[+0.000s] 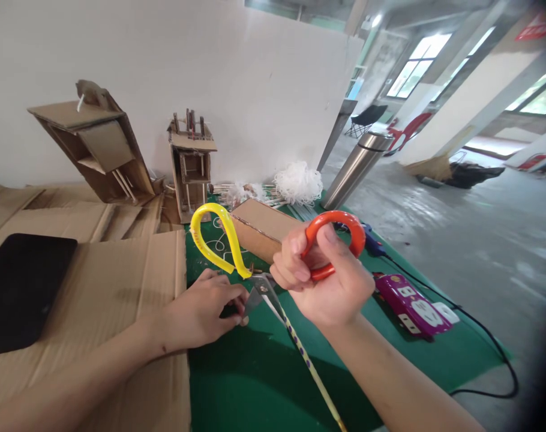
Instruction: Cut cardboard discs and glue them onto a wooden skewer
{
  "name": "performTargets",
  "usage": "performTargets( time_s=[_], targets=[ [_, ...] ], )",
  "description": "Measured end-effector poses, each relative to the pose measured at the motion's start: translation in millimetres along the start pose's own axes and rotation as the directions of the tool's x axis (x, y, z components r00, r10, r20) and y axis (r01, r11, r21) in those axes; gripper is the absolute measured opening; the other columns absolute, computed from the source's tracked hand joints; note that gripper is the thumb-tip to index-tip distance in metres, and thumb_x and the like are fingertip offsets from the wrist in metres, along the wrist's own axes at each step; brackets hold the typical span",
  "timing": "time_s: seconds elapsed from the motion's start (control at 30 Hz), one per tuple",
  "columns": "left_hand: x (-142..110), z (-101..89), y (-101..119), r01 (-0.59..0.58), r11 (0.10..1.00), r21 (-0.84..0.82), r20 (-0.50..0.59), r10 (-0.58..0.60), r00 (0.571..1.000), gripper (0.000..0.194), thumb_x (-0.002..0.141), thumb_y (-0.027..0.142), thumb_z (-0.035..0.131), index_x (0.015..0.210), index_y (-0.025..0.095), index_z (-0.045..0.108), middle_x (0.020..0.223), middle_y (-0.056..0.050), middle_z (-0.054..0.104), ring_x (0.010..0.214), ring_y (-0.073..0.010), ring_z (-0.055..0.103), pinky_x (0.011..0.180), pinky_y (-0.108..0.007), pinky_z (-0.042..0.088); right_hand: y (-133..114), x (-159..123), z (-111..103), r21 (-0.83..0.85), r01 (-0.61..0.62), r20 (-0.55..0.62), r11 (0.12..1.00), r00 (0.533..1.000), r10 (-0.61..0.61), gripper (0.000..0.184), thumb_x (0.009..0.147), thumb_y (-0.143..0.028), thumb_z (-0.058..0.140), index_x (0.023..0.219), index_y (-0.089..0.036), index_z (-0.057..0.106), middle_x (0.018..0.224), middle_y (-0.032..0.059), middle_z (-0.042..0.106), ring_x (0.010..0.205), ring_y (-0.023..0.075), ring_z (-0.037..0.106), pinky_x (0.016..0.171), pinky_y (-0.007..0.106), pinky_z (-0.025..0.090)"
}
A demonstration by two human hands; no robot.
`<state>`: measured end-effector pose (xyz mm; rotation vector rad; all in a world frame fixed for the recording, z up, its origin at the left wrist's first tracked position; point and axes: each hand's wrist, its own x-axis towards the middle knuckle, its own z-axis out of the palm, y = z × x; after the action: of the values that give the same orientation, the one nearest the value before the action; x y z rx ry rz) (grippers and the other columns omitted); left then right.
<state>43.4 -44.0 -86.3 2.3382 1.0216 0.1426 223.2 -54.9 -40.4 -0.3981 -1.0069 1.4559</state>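
The right hand curls its fingers round the scissors; the left hand, loosely bent, hold unclear, is beside an open blade: a slip could cut it.

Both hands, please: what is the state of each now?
Left hand: curled near the scissors; whether it holds anything cannot be told.
Right hand: closed on the orange handle.

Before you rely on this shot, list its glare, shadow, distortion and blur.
Head view, glare: windows nearly blown out, pale reflections on the grey floor; shadow: soft dark patches on the green tabletop below the right hand; distortion: the metal bottle leans, probably wide-angle stretch; blur: far background soft, right edge fading to black.
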Motion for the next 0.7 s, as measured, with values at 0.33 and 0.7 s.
performTargets(
  time_s=[0.33, 0.7],
  targets=[
    [0.0, 1.0, -3.3, -0.059, 0.998, 0.022, 0.015, 0.058, 0.998, 0.009, 0.086, 0.023, 0.062, 0.082, 0.023, 0.07, 0.084, -0.001, 0.068, 0.09, -0.0219, 0.06, 0.089, -0.038, 0.035, -0.7, -1.7, 0.7, -0.037, 0.005, -0.05, 0.999, 0.999, -0.007, 0.032, 0.083, -0.046, 0.062, 0.065, -0.019, 0.063, 0.044, -0.006, 0.039, 0.036, 0.0059, 0.023, 0.037, 0.02, 0.02],
    [1.2, 2.8, -5.8, -0.09, 0.996, 0.029, -0.021, 0.091, 0.996, 0.008, 0.085, 0.023, 0.063, 0.082, 0.024, 0.071, 0.084, -0.001, 0.069, 0.087, -0.021, 0.061, 0.088, -0.037, 0.036, -0.8, -0.7, 0.2, -0.053, 0.009, -0.021, 0.999, 1.0, -0.01, 0.033, 0.084, -0.046, 0.062, 0.066, -0.019, 0.065, 0.046, -0.006, 0.038, 0.036, 0.0054, 0.023, 0.037, 0.021, 0.02]
  ],
)
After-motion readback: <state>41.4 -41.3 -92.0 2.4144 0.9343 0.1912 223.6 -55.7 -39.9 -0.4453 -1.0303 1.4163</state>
